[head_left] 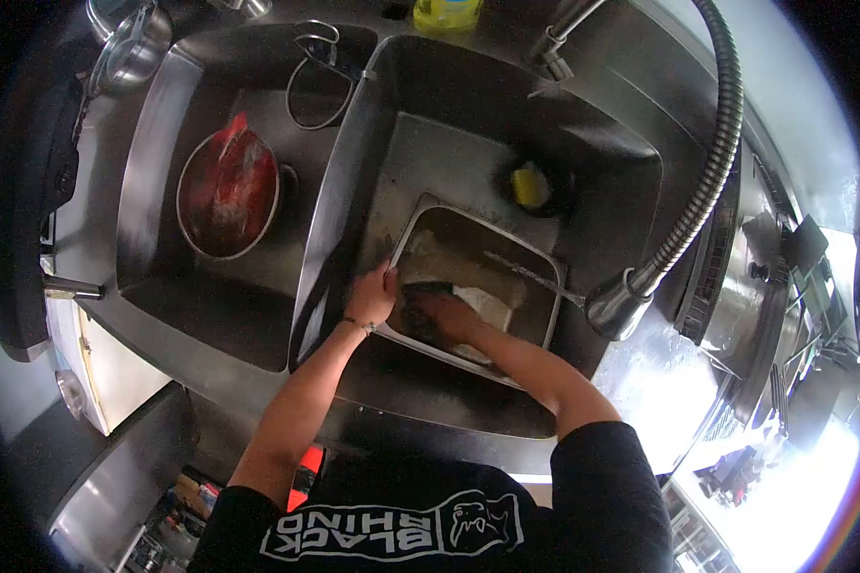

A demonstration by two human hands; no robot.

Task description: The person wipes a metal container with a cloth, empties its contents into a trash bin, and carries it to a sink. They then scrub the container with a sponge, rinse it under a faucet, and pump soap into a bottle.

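A rectangular metal pan (pixel 556 258) lies tilted in the right sink basin, with murky liquid and a whitish patch inside. My left hand (pixel 373 294) is closed on the pan's left rim. Inside the pan, my right hand (pixel 446 315) presses on a dark pad (pixel 428 288), whose outline is partly hidden under the fingers. A thin metal utensil (pixel 535 277) leans across the pan's right side. Behind the pan, a yellow sponge (pixel 529 186) sits by the basin's drain.
The left basin (pixel 153 239) holds a round pot (pixel 279 205) with something red in it, and a wire loop (pixel 291 100) hangs near the divider. A hose sprayer (pixel 617 307) hangs at the right. A yellow bottle (pixel 446 13) stands behind the sink.
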